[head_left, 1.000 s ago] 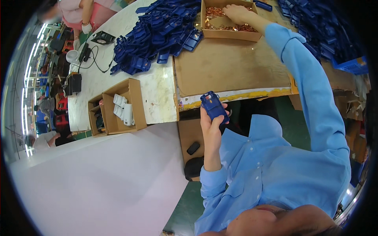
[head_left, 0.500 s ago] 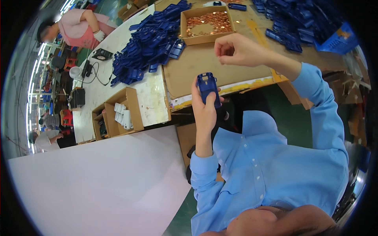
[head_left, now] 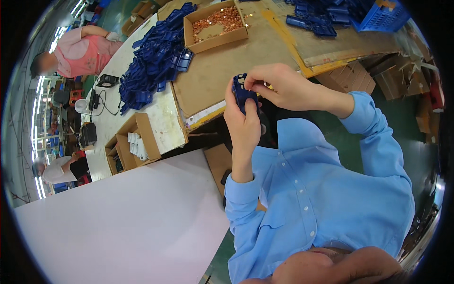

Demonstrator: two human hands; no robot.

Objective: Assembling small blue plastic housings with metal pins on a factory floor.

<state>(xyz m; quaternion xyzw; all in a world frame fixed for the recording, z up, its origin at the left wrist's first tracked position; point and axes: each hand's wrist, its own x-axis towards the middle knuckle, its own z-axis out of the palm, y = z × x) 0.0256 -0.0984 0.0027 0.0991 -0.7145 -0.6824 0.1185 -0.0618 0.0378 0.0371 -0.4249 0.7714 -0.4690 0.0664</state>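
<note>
A dark blue plastic casing with cut-outs at its top end stands upright in my left hand, whose thumb presses on its face. My right hand has its fingertips pinched together against the casing's upper part. Whatever may be between those fingertips is too small or hidden to make out. Beyond my hands a cardboard tray holds many small copper-coloured metal pieces. Left of the tray lies a big heap of similar blue casings.
More blue casings lie at the far right beside a blue plastic basket. A cardboard box with white parts sits at the table's left. A white board fills the lower left. A co-worker in a pink apron stands at the far left.
My right hand has come down from near the cardboard tray to the top of the casing. My left hand still holds the casing. The view has shifted, with the table further up and left.
</note>
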